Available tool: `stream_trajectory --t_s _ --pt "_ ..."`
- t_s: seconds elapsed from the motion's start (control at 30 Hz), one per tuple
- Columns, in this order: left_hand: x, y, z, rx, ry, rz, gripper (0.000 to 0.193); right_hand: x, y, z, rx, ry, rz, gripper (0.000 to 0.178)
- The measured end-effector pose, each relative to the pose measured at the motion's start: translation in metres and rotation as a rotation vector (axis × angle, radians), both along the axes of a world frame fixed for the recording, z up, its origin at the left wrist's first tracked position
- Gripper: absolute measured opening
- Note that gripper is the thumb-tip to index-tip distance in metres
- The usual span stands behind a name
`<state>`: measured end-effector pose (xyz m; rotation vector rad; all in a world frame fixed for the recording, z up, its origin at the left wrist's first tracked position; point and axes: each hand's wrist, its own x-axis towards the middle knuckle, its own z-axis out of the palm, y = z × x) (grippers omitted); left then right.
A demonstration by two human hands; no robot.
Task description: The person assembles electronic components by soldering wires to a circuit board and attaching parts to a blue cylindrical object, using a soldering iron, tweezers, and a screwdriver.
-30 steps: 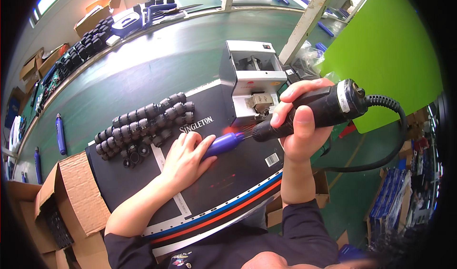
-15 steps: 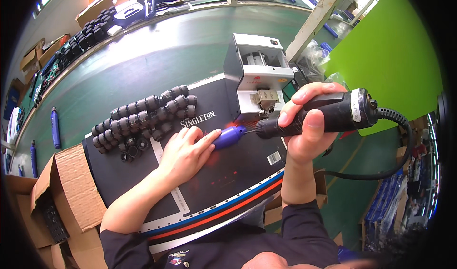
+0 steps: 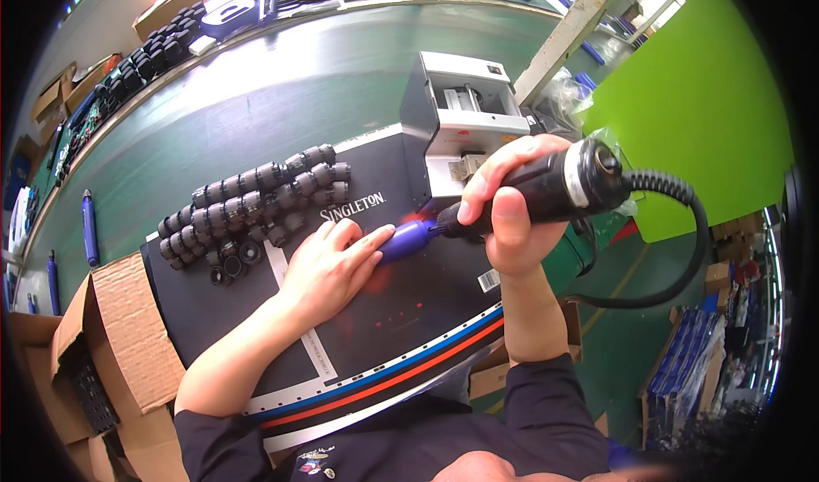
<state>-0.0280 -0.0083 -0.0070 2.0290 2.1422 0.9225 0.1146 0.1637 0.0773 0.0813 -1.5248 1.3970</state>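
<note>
One broad green work surface, reaching back across most of the view. To the right, a large lime-green panel. In front, a dark mat with white, blue and orange stripes along the near edge. Just beside its left end, an open cardboard box. At the mat's far right, a white and grey machine with a recessed top. Farther left on the mat, bundled rows of black parts. Over the right side, a black power driver, nose toward the left, with a thick cable looping down from its rear. Around the driver, the right hand, thumb and fingers curled closed on the body. Near the mat's middle, the left hand, palm down, fingers slightly bent and closed over the left end of a purple-blue piece; underside of that grip hidden. Right end of the piece up against the driver's nose, depth of contact impossible to tell. Beside the rows, a few loose black rings. Under the right forearm's left side, a small white barcode label.
</note>
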Motion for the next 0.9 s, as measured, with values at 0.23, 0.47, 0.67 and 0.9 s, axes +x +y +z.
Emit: stream_trajectory --t_s 0.23,0.47,0.67,0.9 --pt "-0.002 0.000 0.002 -0.018 -0.037 -0.017 0.036 0.001 0.006 -0.002 -0.023 0.014 0.149 0.052" --pt "0.000 -0.003 0.001 -0.027 0.005 -0.007 0.044 0.003 0.020 0.010 -0.006 -0.044 0.086 0.054" --pt "0.000 -0.006 0.000 -0.046 0.048 -0.005 0.055 0.057 0.074 0.013 -0.328 -0.501 -0.262 0.041" --pt "0.001 -0.005 -0.001 -0.046 0.063 -0.016 0.056 0.065 0.124 -0.076 -0.252 -0.935 -0.444 0.044"
